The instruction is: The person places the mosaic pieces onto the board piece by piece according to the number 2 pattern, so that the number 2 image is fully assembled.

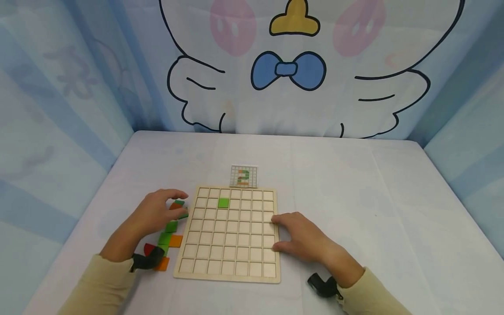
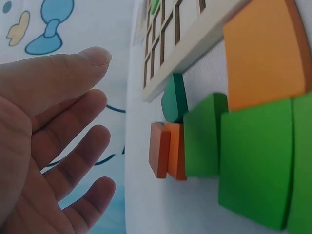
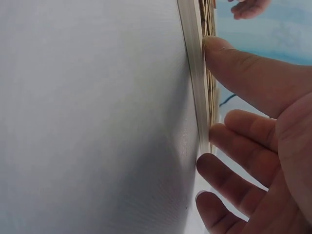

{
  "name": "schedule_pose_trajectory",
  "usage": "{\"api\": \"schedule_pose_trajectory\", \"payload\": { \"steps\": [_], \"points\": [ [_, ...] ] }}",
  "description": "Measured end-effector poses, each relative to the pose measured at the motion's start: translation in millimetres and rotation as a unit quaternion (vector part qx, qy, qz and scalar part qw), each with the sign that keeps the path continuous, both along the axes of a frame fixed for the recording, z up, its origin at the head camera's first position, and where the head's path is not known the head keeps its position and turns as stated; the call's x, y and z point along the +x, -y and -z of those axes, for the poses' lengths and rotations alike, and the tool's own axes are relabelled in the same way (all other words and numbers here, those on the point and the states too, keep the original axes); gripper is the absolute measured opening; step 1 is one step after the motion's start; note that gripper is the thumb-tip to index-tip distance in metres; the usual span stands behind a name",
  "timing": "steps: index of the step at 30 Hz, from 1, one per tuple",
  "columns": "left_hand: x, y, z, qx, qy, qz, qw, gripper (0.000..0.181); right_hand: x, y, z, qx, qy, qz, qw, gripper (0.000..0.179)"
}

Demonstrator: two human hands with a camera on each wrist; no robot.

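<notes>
A wooden grid board (image 1: 226, 278) lies on the table, with one green square tile (image 1: 223, 203) in an upper-row cell. My left hand (image 1: 159, 213) hovers over the loose tiles left of the board. In the left wrist view its fingers are relaxed and apart, holding nothing. Close to it are green square tiles (image 2: 256, 161), an orange tile (image 2: 265, 53), a dark green piece (image 2: 174, 100) and reddish-orange pieces (image 2: 159, 150). My right hand (image 1: 301, 236) touches the board's right edge with thumb and fingertips, its fingers loosely extended.
A small pattern card (image 1: 243, 176) with a green and orange figure sits just beyond the board's far edge. A red piece (image 1: 148, 249) and an orange tile (image 1: 162, 264) lie near the left wrist camera. A printed curtain (image 1: 291, 109) stands behind the white table (image 1: 354, 183).
</notes>
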State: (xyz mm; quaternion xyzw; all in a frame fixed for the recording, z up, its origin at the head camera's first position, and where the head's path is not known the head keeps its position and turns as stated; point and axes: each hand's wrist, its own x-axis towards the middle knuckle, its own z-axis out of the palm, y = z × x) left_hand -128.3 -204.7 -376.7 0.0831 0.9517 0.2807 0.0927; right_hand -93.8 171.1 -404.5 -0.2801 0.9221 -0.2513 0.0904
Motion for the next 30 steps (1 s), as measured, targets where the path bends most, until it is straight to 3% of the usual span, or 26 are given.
{"api": "schedule_pose_trajectory", "payload": {
  "steps": [10,30],
  "points": [
    [2.4,11.5,7.6,0.003,-0.007,-0.012,0.9999,0.04,-1.4,4.9,-4.3,-0.025,0.058,0.013,0.9979,0.058],
    [1.9,24.6,11.6,-0.013,-0.005,-0.015,0.9998,0.048,-0.6,6.0,-6.5,-0.027,0.057,0.019,0.9978,0.057]
  ]
}}
